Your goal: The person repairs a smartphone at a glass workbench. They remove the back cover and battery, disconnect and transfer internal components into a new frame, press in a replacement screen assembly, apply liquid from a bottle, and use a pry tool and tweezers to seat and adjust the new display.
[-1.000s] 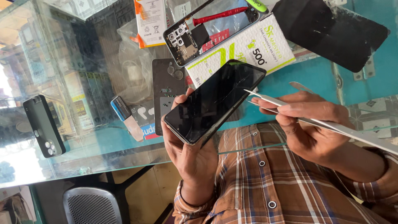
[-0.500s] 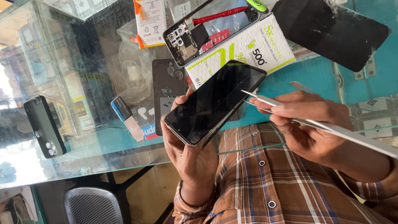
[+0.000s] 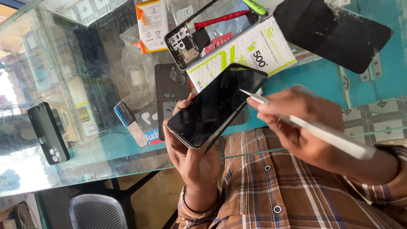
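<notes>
My left hand (image 3: 193,154) grips a black smartphone (image 3: 216,105) from below, its dark screen facing up and tilted over the edge of a glass counter (image 3: 106,157). My right hand (image 3: 296,123) holds a long white pen-shaped tool (image 3: 313,129). The tool's thin tip touches the phone's right edge near the top corner. A plaid sleeve covers each wrist.
On the counter lie an opened phone body (image 3: 190,40) with a red screwdriver (image 3: 222,18), a white and green box (image 3: 246,53), a black back cover (image 3: 169,95), a black screen panel (image 3: 335,32), a battery pack (image 3: 151,23) and a small blue bottle (image 3: 129,123). A black phone (image 3: 47,132) lies at far left. A chair (image 3: 97,212) stands below.
The tool tip has slid along the phone's right edge toward its top corner. The left hand keeps the phone nearly still.
</notes>
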